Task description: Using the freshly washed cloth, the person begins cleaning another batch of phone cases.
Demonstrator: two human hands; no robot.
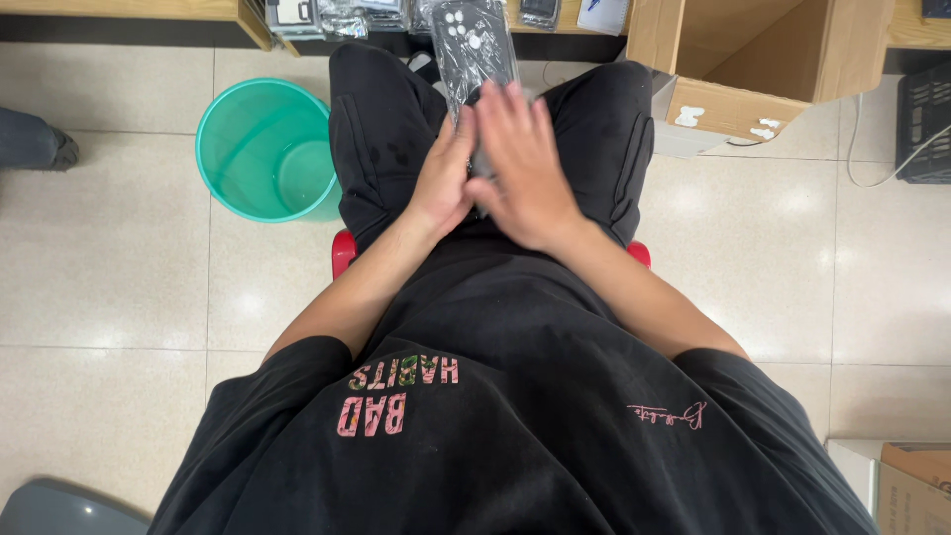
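Floor-side lap: hands point(500, 163) half-covering phone case point(475, 45)

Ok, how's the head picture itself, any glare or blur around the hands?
Head view: even overhead light, soft bright patches of glare on the floor tiles; sheen on the clear-wrapped black case; right hand slightly motion-blurred, left hand sharper; the green bin is crisp; edges bow a little from the wide lens.
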